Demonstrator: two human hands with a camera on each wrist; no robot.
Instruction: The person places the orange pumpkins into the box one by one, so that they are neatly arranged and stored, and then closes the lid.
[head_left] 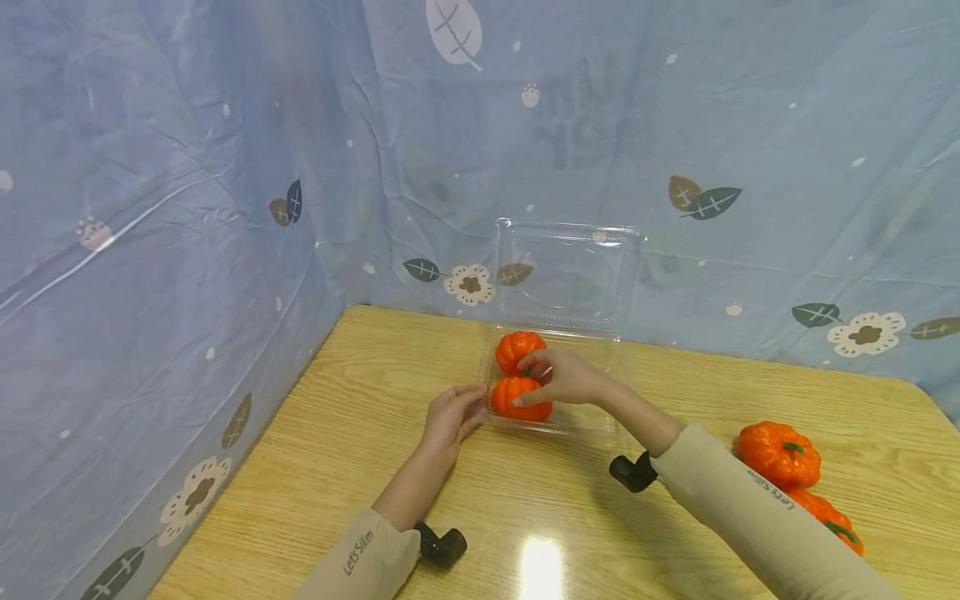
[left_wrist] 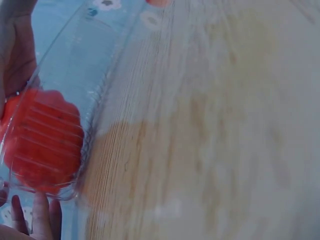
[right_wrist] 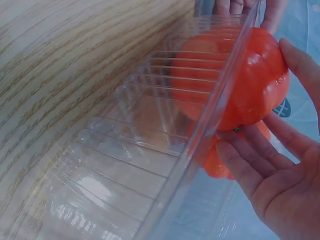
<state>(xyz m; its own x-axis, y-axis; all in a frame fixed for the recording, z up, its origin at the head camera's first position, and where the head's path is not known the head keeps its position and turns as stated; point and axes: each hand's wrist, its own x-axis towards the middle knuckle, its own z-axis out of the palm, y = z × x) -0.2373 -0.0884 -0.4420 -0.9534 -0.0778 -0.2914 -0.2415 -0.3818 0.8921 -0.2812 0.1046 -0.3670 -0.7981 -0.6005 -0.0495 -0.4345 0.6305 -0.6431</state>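
A clear plastic clamshell container (head_left: 588, 417) sits on the table with its lid (head_left: 566, 279) raised against the cloth behind. Inside, on its left side, are two small orange pumpkins, a far one (head_left: 517, 350) and a near one (head_left: 517, 400). My right hand (head_left: 566, 379) reaches in from the right and grips the near pumpkin, thumb on one side and fingers by its green stem (right_wrist: 237, 129). At the container's left front corner, my left hand (head_left: 453, 414) holds the rim between thumb and fingers, beside the near pumpkin.
Two more orange pumpkins, one behind (head_left: 776, 454) and one in front (head_left: 825, 512), lie at the right, the front one partly hidden by my right sleeve (head_left: 757, 508). A blue patterned cloth (head_left: 570, 125) hangs along the back and left of the wooden table (head_left: 375, 375).
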